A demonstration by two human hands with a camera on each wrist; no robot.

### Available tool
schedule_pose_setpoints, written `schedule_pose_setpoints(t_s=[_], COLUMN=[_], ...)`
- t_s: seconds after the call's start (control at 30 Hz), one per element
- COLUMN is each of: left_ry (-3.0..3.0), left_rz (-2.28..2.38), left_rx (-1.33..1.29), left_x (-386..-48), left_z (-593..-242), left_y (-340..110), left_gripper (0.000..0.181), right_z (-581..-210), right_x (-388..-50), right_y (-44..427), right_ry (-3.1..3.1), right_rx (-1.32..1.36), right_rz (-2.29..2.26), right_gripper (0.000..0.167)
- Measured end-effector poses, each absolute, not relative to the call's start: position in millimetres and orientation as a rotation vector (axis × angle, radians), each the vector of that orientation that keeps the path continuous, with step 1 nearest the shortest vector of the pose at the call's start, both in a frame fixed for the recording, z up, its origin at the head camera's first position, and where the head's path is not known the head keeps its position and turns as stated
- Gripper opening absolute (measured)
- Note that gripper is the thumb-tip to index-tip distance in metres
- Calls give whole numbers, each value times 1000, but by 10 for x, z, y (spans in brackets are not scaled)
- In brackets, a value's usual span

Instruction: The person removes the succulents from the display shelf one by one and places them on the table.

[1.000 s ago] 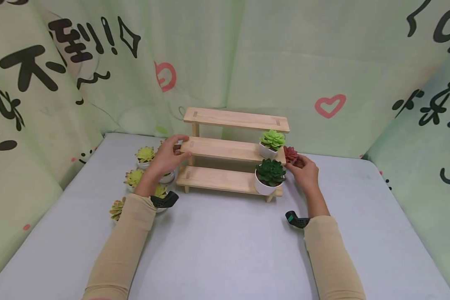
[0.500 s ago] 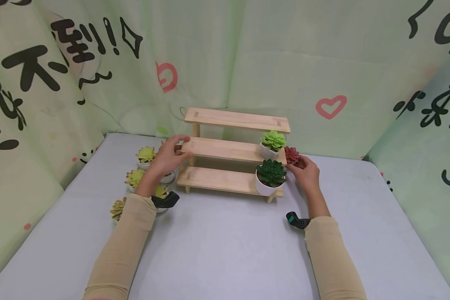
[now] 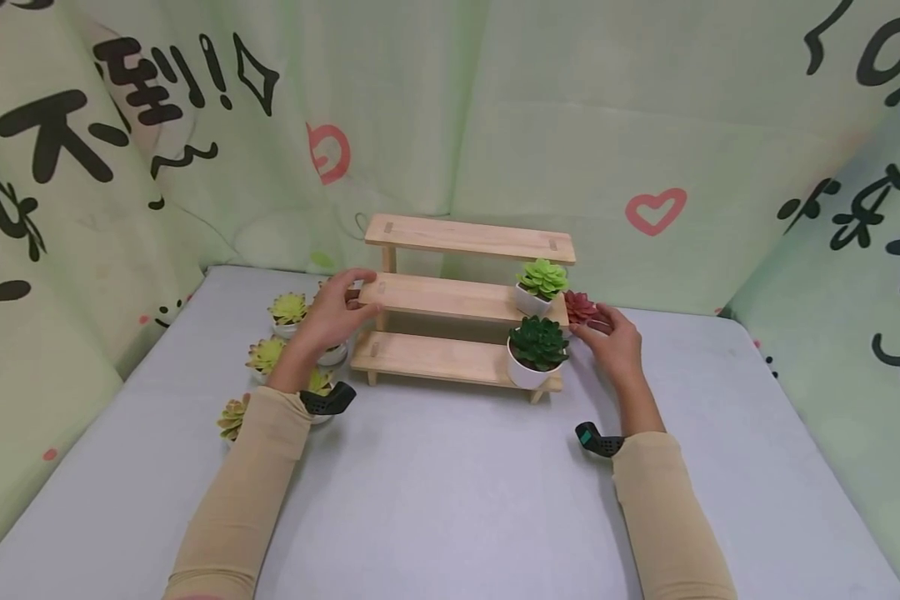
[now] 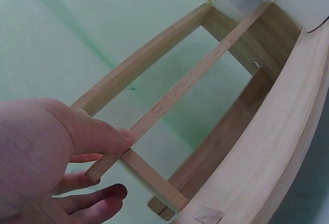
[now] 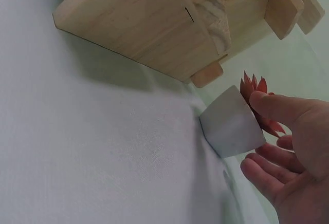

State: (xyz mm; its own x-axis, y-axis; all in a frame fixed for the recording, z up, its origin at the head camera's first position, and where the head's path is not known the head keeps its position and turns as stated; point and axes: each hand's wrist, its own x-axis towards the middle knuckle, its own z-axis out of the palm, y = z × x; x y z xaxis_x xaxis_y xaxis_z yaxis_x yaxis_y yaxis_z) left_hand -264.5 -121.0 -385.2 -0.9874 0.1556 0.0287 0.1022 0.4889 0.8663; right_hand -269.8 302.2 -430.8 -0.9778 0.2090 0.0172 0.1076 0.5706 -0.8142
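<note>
A three-tier wooden plant stand [image 3: 442, 296] stands on the table. At its left end my left hand [image 3: 337, 310] grips the middle board, thumb on the front edge, as the left wrist view shows. Beyond the stand's right end, a red succulent [image 3: 579, 308] in a white pot [image 5: 232, 124] stands on the table. My right hand [image 3: 612, 340] is around its right side with fingers spread, the thumb by the red leaves; firm contact cannot be told. A light green succulent [image 3: 542, 280] sits on the middle tier, a dark green one [image 3: 538, 343] on the bottom tier.
Several yellow-green potted succulents [image 3: 265, 357] stand on the white table [image 3: 450, 500] to the left, partly hidden by my left arm. A printed green curtain [image 3: 570, 142] hangs close behind the stand and along both sides.
My right hand has shifted slightly to the right of the red succulent and its fingers have spread. The left hand stays on the stand. The camera view has shifted a little.
</note>
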Motion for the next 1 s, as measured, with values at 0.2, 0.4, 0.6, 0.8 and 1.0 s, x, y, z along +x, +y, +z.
schedule_pose_setpoints(t_s=[0.2,0.4,0.6,0.8,1.0], left_ry=[2671,2664,2657,2655,2655], left_rz=[1532,1534,1539,1538,1535], left_rx=[226,222,221,222,229], left_x=[-2637,-2629,-2625,-2632,-2625], left_z=[-3844,-3837,-3836,-3847,-3834], left_y=[-1211,-1209,-1209,-1213,-1214], left_gripper=[53,53,52,52,53], right_z=[-4270,-4244,-4230,-4188,-4128], right_x=[-2670,-2630,-2601,-2558,-2513], right_y=[3043,3057,3058,3047,3035], right_ry=[-2676,-2636,-2603,-2531,-2505], right_rx=[-251,-230,-242,-254,-251], right_rz=[1351,1371,1376,1386,1402], right_gripper=[74,71,69,62,62])
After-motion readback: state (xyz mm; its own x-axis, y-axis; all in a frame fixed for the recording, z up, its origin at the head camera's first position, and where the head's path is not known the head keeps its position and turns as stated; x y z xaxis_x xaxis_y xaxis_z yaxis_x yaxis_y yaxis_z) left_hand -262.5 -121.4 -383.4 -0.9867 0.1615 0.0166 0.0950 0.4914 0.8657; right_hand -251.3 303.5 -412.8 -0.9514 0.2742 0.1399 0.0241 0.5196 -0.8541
